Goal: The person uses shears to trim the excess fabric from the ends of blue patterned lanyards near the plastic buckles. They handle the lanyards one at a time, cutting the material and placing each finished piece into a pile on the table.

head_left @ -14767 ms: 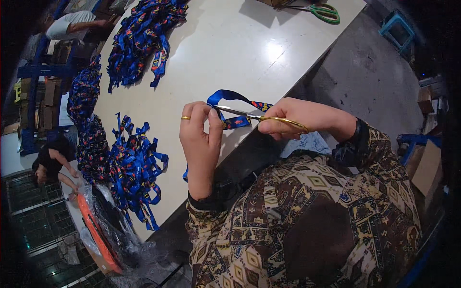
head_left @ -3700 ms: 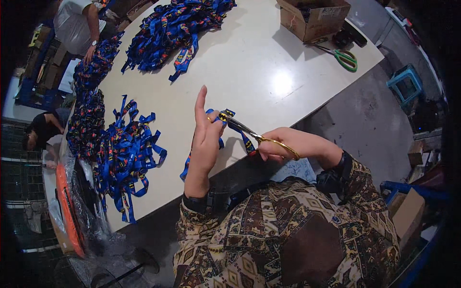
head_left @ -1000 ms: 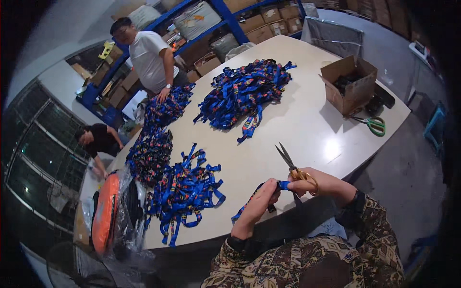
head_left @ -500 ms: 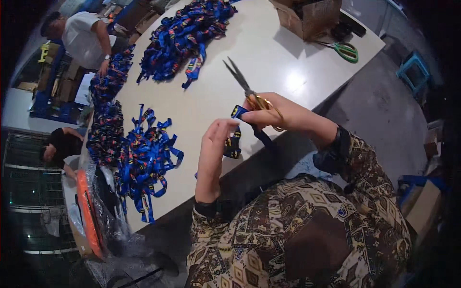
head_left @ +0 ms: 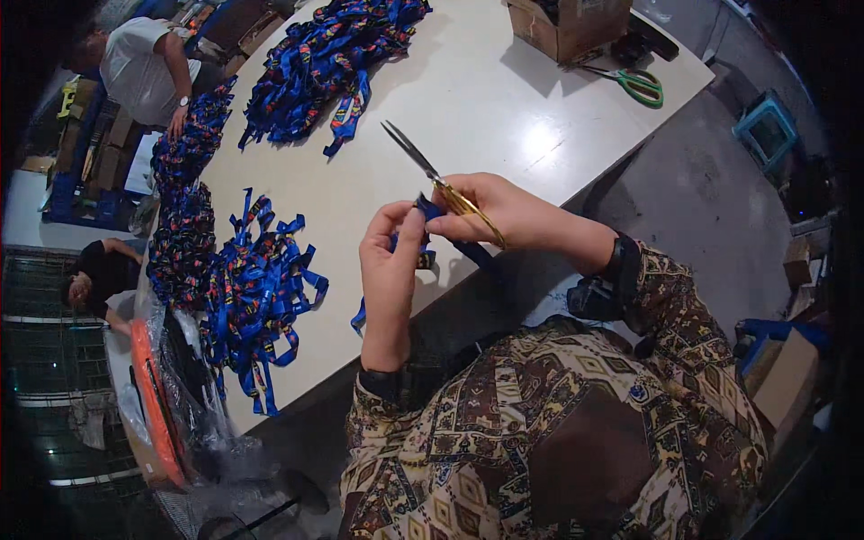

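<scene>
My left hand (head_left: 388,261) pinches a blue patterned strap (head_left: 474,256) between thumb and fingers, near the table's front edge. Close against it, my right hand (head_left: 490,209) is closed around a pair of scissors (head_left: 419,159) with gold handles. The blades point up and to the left and look nearly together. The right fingertips also touch the strap, part of which dangles below this hand. Fingers cover where the strap's ends lie. To the left of my hands, a loose pile of similar straps (head_left: 256,292) lies on the white table (head_left: 468,99).
A larger strap pile (head_left: 315,76) lies farther back, and a long heap (head_left: 183,229) runs along the left side. Green-handled scissors (head_left: 641,88) lie beside a cardboard box (head_left: 576,31). Two people are at the left. An orange item (head_left: 155,396) and clear plastic lie at lower left.
My left hand has come up to the right hand and closed on the strap. The scissors have shifted left and slightly down with my right hand.
</scene>
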Demonstrator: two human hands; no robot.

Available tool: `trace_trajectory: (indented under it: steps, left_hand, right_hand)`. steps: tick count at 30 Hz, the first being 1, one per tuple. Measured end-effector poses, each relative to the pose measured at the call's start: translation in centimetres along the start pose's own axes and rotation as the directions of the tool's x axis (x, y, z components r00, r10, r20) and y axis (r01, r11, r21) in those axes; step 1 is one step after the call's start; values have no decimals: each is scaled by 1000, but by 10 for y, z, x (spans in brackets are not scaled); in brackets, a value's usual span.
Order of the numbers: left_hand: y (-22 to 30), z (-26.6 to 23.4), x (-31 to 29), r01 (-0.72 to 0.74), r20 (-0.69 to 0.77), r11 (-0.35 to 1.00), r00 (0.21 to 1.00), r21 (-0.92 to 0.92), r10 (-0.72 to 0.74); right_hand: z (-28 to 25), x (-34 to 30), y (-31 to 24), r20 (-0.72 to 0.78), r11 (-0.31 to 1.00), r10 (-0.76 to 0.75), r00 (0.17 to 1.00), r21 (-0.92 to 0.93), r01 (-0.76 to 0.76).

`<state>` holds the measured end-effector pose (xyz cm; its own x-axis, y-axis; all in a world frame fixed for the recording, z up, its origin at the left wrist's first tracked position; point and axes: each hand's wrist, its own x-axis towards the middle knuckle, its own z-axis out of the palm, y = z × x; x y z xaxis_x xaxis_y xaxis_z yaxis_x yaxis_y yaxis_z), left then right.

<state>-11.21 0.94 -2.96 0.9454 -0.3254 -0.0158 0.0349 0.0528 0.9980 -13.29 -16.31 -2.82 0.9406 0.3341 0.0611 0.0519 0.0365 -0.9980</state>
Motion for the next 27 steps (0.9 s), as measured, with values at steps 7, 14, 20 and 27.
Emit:
trace_trajectory:
  steps: [7, 14, 20, 27]
  left_hand:
    - [6, -12, 2, 2, -176, 906, 981, -423, -85]
    - [9, -11, 1, -51, -29, 948, 999, -314, 44]
    - [12, -6, -11, -247, -1, 966, 969, 70, 248]
    - [0, -14, -15, -439, 119, 733, 887, 520, 446]
  right_hand:
    - [-18, -7, 13, -156, 995, 40, 987, 99, -25]
    - [-18, -4, -6, -180, 996, 76, 981, 52, -68]
    - [2, -1, -7, 55, 996, -88, 995, 29, 87]
    - [5, 1, -8, -111, 942, -211, 971, 242, 232]
